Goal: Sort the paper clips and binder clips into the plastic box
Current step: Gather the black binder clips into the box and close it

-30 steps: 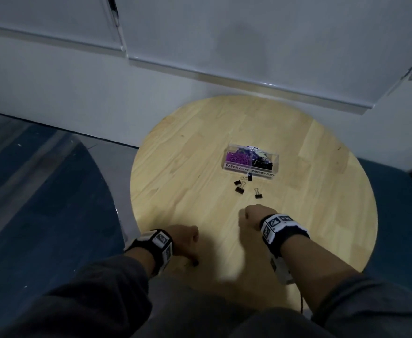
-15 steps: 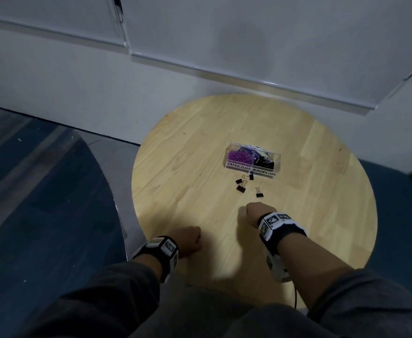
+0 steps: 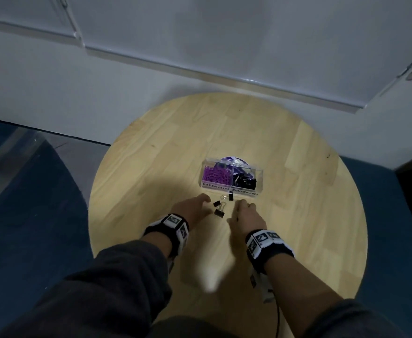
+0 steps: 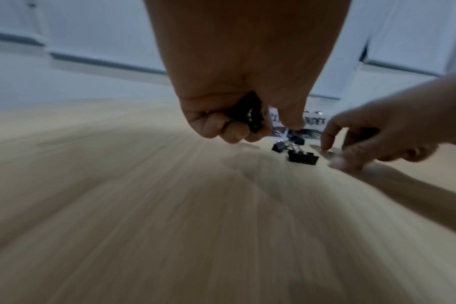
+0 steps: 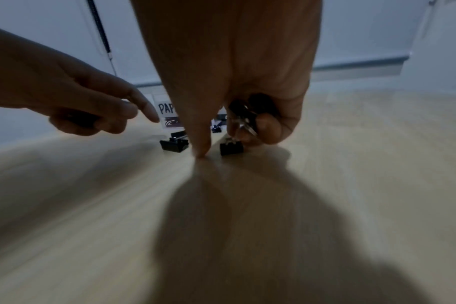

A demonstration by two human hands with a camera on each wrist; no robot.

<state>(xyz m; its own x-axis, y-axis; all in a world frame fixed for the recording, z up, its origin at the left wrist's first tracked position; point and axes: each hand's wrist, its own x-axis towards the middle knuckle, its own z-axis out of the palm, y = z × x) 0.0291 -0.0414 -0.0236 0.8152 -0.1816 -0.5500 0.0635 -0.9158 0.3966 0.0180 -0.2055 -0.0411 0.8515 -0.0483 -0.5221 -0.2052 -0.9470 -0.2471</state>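
Observation:
A clear plastic box [image 3: 257,175] stands mid-table, with purple paper clips [image 3: 216,176] in its left half and black binder clips [image 3: 245,184] in its right half. Three loose black binder clips [image 3: 219,212] lie just in front of it. My left hand [image 3: 195,206] hovers left of them, its curled fingers holding binder clips [image 4: 249,116] in the palm. My right hand [image 3: 245,212] is to their right, also gripping binder clips [image 5: 243,117]. Its index fingertip [image 5: 201,151] touches the wood beside another loose binder clip [image 5: 230,148].
The round wooden table [image 3: 151,181] stands against a white wall, with dark blue floor on the left and right. Bare wood lies between the hands and the table's near edge.
Both hands have moved forward from the table's near edge to the loose binder clips in front of the box. The left hand travelled farthest, up and to the right.

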